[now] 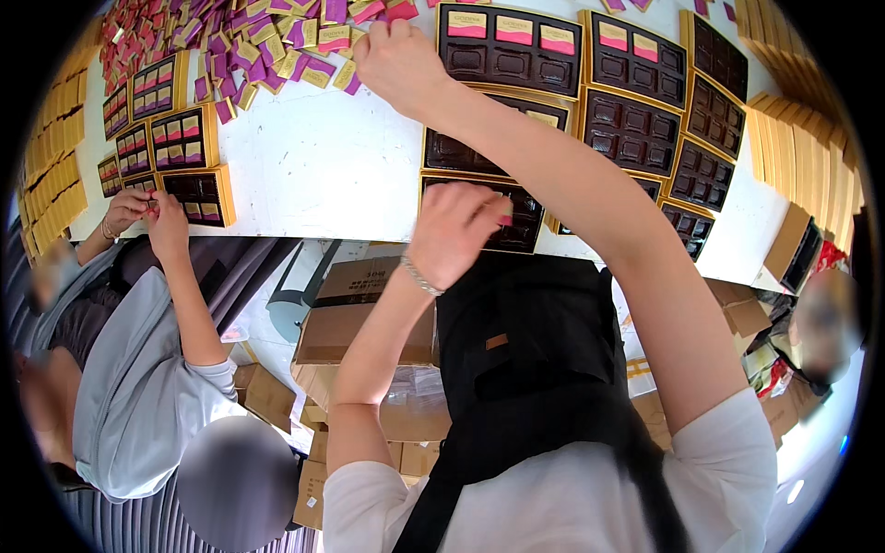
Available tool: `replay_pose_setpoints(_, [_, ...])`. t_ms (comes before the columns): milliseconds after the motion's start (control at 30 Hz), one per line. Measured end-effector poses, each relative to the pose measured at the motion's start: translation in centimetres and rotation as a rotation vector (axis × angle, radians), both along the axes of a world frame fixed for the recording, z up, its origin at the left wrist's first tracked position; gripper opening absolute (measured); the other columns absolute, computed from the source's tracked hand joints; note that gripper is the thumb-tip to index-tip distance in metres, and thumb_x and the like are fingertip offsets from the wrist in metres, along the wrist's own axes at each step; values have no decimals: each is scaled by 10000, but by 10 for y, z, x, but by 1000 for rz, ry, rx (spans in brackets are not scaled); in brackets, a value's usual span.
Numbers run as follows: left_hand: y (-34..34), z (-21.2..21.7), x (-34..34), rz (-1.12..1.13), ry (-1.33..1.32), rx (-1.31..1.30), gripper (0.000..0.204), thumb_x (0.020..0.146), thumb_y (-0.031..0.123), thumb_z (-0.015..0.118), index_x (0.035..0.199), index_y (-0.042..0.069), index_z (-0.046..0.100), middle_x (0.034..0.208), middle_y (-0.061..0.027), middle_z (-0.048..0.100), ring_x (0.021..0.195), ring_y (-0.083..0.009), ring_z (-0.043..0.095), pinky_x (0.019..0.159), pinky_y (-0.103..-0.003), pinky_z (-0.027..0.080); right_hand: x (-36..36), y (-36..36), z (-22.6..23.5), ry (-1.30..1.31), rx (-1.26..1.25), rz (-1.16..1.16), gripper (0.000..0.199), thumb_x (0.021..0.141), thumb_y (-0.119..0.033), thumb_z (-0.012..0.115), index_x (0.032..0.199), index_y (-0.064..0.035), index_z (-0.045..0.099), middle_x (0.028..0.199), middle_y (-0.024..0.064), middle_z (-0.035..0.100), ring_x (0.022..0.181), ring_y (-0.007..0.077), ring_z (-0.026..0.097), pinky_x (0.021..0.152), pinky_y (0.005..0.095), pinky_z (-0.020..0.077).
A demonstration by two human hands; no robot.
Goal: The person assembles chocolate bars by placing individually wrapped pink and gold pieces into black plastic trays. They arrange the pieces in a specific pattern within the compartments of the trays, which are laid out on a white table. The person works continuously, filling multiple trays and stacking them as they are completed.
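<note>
On a white table [323, 166] (cardboard boxes below), left hand [452, 230] pinching a pink wrapped piece [505, 219], right hand [396, 60] grasping among loose pieces [249, 41].

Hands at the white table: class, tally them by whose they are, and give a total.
Camera wearer's: 2, left hand, right hand
Co-worker's in grey sleeves: 2, hand nearest the picture's left edge, hand beside it
Total: 4

We wear a white shirt with short sleeves and a black apron with wide straps. A thin silver bracelet [422, 276] sits on our left wrist.
</note>
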State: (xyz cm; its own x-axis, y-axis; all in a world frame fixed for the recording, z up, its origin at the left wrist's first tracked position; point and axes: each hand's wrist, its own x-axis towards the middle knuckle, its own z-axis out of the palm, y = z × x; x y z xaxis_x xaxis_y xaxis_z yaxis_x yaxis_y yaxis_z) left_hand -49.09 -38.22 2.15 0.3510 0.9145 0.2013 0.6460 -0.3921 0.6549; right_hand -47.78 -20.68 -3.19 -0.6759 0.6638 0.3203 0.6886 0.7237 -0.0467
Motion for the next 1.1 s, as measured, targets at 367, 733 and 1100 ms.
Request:
replay_pose_setpoints(367, [-26,-11,47,-23,318,37,336,802,132,587,1127,83,658,1199,-46,627,1168,-196,547,968,-416,378,148,-33,60,522,-224,124,369,652,73,621,988,-59,692,999,89,689,989,260,651,822,345,549])
replay_pose_setpoints(733, [-46,-15,58,-121,535,-136,812,745,428,696,1425,85,411,1485,-65,389,1382,-211,354,1043,-719,145,298,-13,45,354,-398,273,487,610,153,567,1032,-43,710,1129,87,676,1150,281,601,968,349,511])
replay_pose_setpoints(1100, [-45,-20,61,-146,570,-127,782,779,446,673,1383,11,432,1493,-134,361,1379,-257,352,1030,-723,167,321,-12,29,70,-323,337,504,744,7,590,1235,-101,618,1307,26,582,1298,228,469,1138,451,321])
